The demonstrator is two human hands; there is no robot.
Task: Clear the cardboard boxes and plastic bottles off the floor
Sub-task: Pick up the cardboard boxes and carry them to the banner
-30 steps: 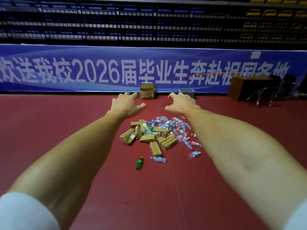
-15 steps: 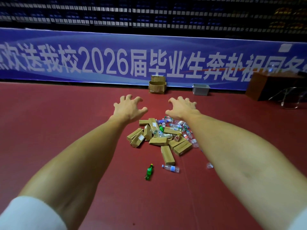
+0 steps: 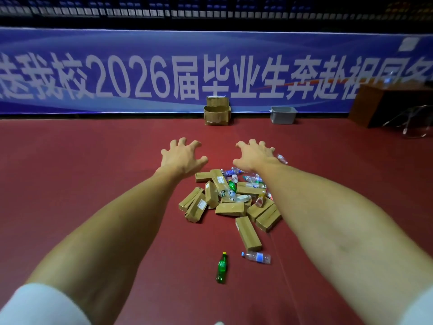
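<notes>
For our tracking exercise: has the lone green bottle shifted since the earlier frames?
No. The lone green bottle lies just left of the clear bottle, as before.

Bare floor surrounds the box-and-bottle heap.

On the floor, a pile of cardboard boxes, with plastic bottles strewn over its far and right parts. Just before the pile, at its near edge: a single box. Nearer again, apart from the pile: a soda bottle to the left and a water bottle to the right, both lying down. Well behind the pile, against the banner: an open carton, and right of that a plastic bin. Far right of the pile, by the banner: a wooden desk. Above the pile's far left edge, the left hand; above its far right edge, the right hand.
</notes>
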